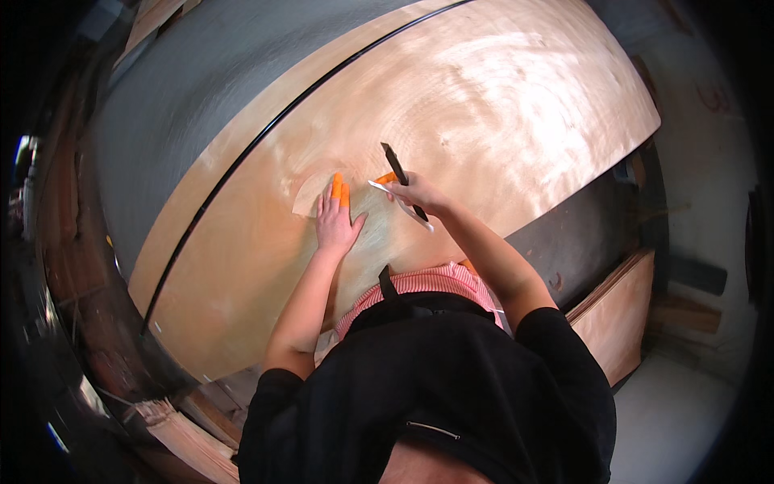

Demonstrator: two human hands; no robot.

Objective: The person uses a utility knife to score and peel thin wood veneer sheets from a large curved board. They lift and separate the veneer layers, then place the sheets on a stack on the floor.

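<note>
My left hand (333,219) lies flat on a large pale wood veneer sheet (242,234), with orange covers on two of its fingers. Under and beside its fingertips is a small lighter piece of veneer (304,196). To the right, my right hand (419,194) is closed around a black utility knife (393,160), whose tip points up and away from me. A thin white strip (426,223) is also in that hand, sticking out on both sides of the fingers. Orange shows on a finger of this hand too.
A long black strip (266,133) crosses the sheet in a curve. Beyond it is a grey surface (185,97). Stacked wood sheets (617,315) stand at the right, and more wood pieces (185,440) lie at the lower left. A pink striped cloth (435,278) is at my waist.
</note>
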